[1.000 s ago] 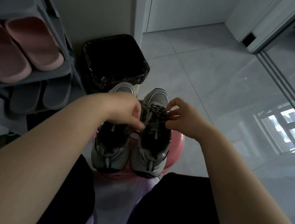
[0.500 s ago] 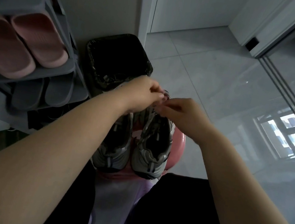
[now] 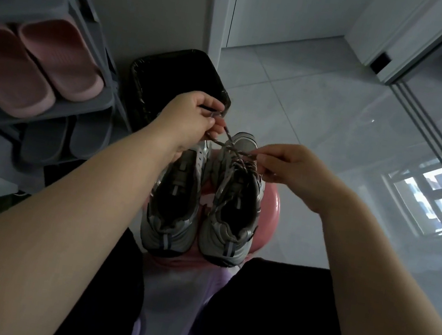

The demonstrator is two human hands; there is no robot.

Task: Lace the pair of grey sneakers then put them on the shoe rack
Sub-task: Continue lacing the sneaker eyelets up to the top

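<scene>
Two grey sneakers stand side by side on a pink stool (image 3: 270,205), heels toward me: the left sneaker (image 3: 172,206) and the right sneaker (image 3: 232,216). Above the right sneaker's toe end, the two ends of its speckled lace (image 3: 227,146) cross. My left hand (image 3: 189,124) pinches one lace end and holds it up over the left sneaker's toe. My right hand (image 3: 287,165) pinches the other end to the right of the tongue. The grey shoe rack (image 3: 96,29) stands at the left.
Pink slippers (image 3: 35,63) lie on the rack's upper shelf and grey slippers (image 3: 64,138) on the shelf below. A black-lined bin (image 3: 170,77) sits behind the sneakers against the wall. Glossy tiled floor stretches to the right, with a sliding-door track (image 3: 426,120).
Both hands have lifted away from the right sneaker's tongue and drawn apart. The lace ends, bunched under my fingers before, now stretch out crossed above the shoe.
</scene>
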